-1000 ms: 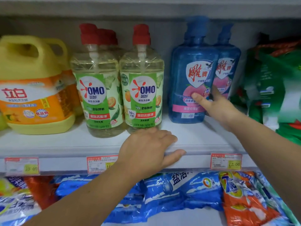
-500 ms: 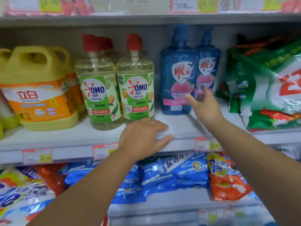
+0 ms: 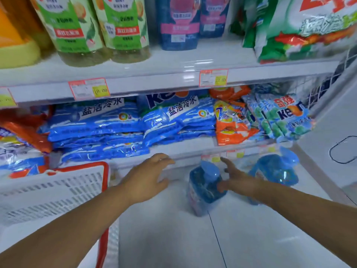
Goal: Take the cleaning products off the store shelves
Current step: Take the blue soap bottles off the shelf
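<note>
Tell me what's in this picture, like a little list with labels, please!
place: store shelves stocked with cleaning products
left hand: open, holding nothing, near the lower shelf's edge
right hand: open, fingers spread, against the nearer blue bottle
floor: two pump bottles standing; the other blue bottle is further right, blurred
basket: white, red rim, at left
upper shelf: green-labelled bottles, shelved blue bottles
lower shelf: blue bags, orange bags
</note>
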A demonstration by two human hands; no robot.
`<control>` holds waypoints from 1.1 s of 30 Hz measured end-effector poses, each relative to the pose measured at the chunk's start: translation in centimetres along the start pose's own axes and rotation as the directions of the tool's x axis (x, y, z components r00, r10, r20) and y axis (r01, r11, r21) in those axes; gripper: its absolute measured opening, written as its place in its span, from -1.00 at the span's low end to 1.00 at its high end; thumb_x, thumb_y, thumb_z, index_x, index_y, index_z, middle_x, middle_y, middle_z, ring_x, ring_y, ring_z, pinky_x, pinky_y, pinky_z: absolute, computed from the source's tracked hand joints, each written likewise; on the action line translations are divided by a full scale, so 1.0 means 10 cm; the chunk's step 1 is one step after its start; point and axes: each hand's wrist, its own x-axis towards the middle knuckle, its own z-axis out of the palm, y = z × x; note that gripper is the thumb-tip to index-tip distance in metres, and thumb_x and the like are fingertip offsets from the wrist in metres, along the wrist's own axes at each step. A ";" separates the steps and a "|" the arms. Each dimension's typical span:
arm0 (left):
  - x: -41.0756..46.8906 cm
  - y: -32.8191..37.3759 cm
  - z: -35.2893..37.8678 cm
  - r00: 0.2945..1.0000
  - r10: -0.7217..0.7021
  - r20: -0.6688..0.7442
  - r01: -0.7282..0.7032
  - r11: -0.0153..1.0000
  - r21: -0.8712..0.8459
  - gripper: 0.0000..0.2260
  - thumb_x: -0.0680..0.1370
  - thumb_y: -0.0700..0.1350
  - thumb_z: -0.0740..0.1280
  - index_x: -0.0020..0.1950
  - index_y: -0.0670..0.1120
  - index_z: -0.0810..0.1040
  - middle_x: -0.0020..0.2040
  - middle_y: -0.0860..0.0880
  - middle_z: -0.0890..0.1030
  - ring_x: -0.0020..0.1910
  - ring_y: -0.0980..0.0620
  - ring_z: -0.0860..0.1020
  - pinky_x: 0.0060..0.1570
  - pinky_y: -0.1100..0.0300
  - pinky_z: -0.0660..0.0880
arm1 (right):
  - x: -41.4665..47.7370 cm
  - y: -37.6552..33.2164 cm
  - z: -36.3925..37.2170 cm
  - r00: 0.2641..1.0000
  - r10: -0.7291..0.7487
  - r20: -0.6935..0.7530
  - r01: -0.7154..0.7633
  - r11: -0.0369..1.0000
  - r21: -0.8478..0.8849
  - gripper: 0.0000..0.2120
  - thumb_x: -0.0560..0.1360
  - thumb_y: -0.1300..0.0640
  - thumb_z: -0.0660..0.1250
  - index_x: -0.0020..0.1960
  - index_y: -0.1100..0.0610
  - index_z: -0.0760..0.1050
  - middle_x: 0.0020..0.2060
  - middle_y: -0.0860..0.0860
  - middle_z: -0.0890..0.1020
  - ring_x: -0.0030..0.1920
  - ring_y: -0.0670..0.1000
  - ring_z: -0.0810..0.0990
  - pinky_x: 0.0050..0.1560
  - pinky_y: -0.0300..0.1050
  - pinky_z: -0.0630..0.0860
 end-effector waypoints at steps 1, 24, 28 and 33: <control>-0.04 0.01 0.02 0.998 -0.019 0.057 0.018 1.000 0.008 -0.42 0.43 0.12 0.19 0.46 0.07 0.39 0.45 0.06 0.35 0.41 0.09 0.38 0.39 0.23 0.31 | -0.03 0.05 0.11 0.998 -0.005 0.060 0.010 0.996 -0.087 0.07 0.26 0.10 0.55 0.57 -0.11 -0.03 0.34 -0.01 0.33 0.29 0.06 0.46 0.19 -0.07 0.52; 0.06 0.73 -0.54 0.976 -0.107 0.192 0.203 0.772 -0.602 -0.55 0.32 -0.12 0.63 0.13 0.14 0.58 0.03 0.29 0.66 0.02 0.32 0.60 -0.03 0.43 0.52 | -1.05 -1.18 -0.73 0.799 -0.593 -0.105 0.601 0.792 0.108 -0.02 0.20 0.23 0.66 0.42 -0.37 0.31 0.19 -0.28 0.59 0.14 -0.28 0.61 0.16 -0.13 0.59; 0.20 0.90 -0.78 0.981 -0.181 -0.073 0.078 0.705 -0.705 -0.55 0.28 -0.25 0.63 0.06 0.05 0.61 -0.08 0.26 0.70 -0.07 0.30 0.64 -0.15 0.47 0.49 | -1.05 -1.25 -0.74 0.840 -0.510 -0.183 0.535 0.835 0.130 0.01 0.12 -0.08 0.56 0.47 -0.31 0.17 0.13 -0.32 0.57 0.01 -0.34 0.61 0.05 -0.24 0.57; 0.52 1.06 -1.10 0.930 -0.188 -0.315 -0.043 0.797 -0.602 -0.43 0.20 -0.12 0.68 0.13 0.14 0.57 -0.01 0.28 0.67 0.00 0.33 0.60 -0.01 0.42 0.51 | -1.11 -1.50 -0.89 0.762 -0.608 -0.222 0.632 0.774 0.049 -0.36 0.28 0.09 0.59 0.25 -0.18 0.40 -0.12 -0.41 0.65 -0.13 -0.41 0.60 -0.17 -0.47 0.53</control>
